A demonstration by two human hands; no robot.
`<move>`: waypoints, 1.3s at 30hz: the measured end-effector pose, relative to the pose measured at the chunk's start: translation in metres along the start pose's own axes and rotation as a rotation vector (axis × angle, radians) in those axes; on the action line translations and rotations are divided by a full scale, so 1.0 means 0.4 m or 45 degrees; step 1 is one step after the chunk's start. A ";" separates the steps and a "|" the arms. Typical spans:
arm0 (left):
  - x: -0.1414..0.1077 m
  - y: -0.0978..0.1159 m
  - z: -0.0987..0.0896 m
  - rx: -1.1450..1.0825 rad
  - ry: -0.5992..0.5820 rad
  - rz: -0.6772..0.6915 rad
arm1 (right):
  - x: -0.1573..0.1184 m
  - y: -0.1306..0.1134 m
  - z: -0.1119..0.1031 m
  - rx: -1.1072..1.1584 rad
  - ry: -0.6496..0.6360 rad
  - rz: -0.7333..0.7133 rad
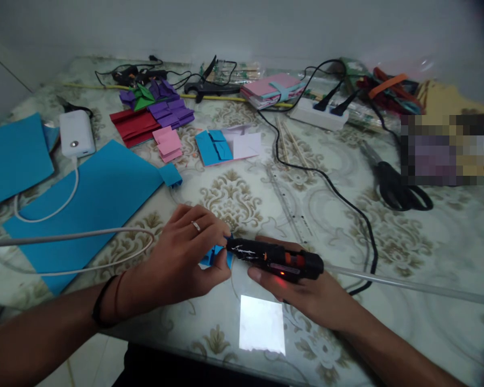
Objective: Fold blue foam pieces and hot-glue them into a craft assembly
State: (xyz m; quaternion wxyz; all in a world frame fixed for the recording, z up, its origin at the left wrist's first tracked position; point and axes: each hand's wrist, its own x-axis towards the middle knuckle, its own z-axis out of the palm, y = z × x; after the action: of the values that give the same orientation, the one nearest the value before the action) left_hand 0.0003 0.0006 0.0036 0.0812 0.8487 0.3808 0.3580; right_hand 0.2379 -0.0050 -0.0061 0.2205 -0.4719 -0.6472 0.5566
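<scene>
No writing is legible; marks [293, 217] on the clear ruler [287, 204] are too small.

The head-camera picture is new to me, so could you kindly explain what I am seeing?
Of course. There is no machine here: a person works with two bare hands, seen from a camera worn on their head, looking forward and down. The left hand has its grip on a small blue paper piece. The right hand holds a black glue gun, its nozzle close to that piece; whether they touch is hard to tell. A red light glows on the gun's side.

On the patterned table lie a large blue sheet, folded red paper, folded pink paper, a clear ruler and black-handled scissors. Farther back is a white power strip with plugs in it.
</scene>
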 end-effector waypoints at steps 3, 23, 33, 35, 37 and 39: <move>0.001 0.000 -0.001 -0.010 0.029 0.049 | -0.003 0.008 -0.001 -0.042 0.021 0.035; -0.004 0.015 0.000 0.021 0.084 -0.039 | 0.006 -0.029 0.004 0.157 -0.061 0.055; -0.005 0.022 -0.003 0.054 0.095 -0.041 | 0.008 -0.033 0.008 0.183 -0.057 -0.002; -0.004 0.019 -0.002 0.057 0.098 -0.040 | 0.006 -0.031 0.008 0.192 -0.043 0.018; -0.002 0.014 0.000 0.068 0.094 -0.030 | 0.004 -0.023 0.006 0.204 -0.032 0.080; 0.000 0.009 0.001 0.071 0.078 -0.031 | 0.003 -0.007 0.002 0.239 -0.064 0.173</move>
State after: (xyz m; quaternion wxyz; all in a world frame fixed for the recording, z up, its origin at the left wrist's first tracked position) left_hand 0.0027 -0.0018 0.0047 0.0501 0.8345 0.4033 0.3721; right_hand 0.2357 -0.0041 -0.0041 0.2094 -0.4779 -0.5640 0.6401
